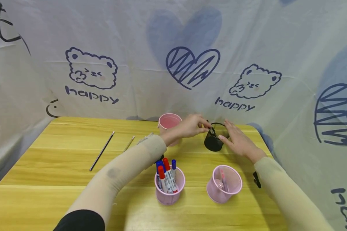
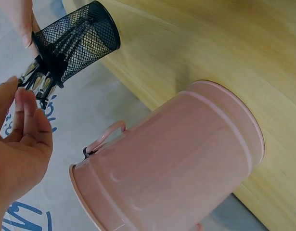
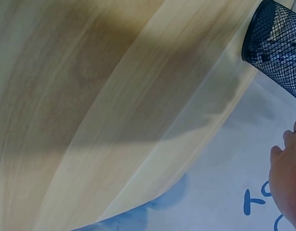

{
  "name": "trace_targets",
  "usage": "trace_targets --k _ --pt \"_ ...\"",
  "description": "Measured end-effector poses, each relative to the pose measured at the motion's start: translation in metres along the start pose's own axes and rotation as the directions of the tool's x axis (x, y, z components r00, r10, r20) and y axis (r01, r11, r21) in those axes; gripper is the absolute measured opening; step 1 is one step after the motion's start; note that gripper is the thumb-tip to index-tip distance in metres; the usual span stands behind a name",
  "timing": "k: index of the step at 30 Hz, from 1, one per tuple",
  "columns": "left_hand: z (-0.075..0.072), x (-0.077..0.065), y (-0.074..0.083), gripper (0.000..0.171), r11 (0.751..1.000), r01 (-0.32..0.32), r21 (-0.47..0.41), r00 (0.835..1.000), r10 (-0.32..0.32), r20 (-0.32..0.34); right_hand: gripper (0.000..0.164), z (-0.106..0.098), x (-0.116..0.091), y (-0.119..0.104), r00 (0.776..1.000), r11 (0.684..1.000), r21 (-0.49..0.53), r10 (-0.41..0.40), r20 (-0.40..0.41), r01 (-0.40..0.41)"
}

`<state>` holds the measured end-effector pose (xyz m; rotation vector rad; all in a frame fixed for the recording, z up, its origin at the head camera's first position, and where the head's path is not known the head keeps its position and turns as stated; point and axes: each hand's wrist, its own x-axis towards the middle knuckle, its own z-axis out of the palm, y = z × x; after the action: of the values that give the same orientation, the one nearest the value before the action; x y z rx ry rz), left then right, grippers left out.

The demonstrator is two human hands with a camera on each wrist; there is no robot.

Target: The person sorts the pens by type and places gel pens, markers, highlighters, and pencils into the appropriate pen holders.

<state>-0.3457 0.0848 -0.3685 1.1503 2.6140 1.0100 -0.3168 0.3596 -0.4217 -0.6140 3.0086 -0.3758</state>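
A black mesh pen cup point(image 1: 214, 144) stands near the table's back right edge. Several pens with clips point(image 2: 44, 84) poke out of its top in the left wrist view. Reaching over from the left, my left hand point(image 1: 191, 125) pinches the top of one pen between thumb and fingertips at the rim. On the cup's other side is my right hand point(image 1: 240, 141), its fingers extended and its thumb right at the rim. In the right wrist view only part of that hand point(image 3: 288, 180) shows, below the mesh cup point(image 3: 282, 50).
A pink bucket point(image 1: 170, 121) stands behind my left wrist. Nearer are a pink cup point(image 1: 169, 202) of red and blue markers and another pink cup point(image 1: 217, 196) with a pink pen inside. A dark pencil point(image 1: 102, 151) and a lighter one point(image 1: 129, 143) lie left. Printed cloth point(image 1: 138, 35) hangs behind.
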Motion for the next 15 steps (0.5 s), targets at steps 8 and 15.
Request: trace_targets --k 8,15 --pt "-0.009 -0.009 0.0 0.04 0.999 -0.034 -0.032 0.998 0.036 0.055 0.087 -0.004 -0.002 -0.003 1.0 1.0 -0.006 0.009 0.016 -0.009" --pt "-0.033 -0.027 0.001 0.038 0.994 -0.048 -0.094 0.998 0.05 0.025 0.089 -0.009 -0.003 -0.005 1.0 0.999 0.031 0.022 -0.01 -0.021"
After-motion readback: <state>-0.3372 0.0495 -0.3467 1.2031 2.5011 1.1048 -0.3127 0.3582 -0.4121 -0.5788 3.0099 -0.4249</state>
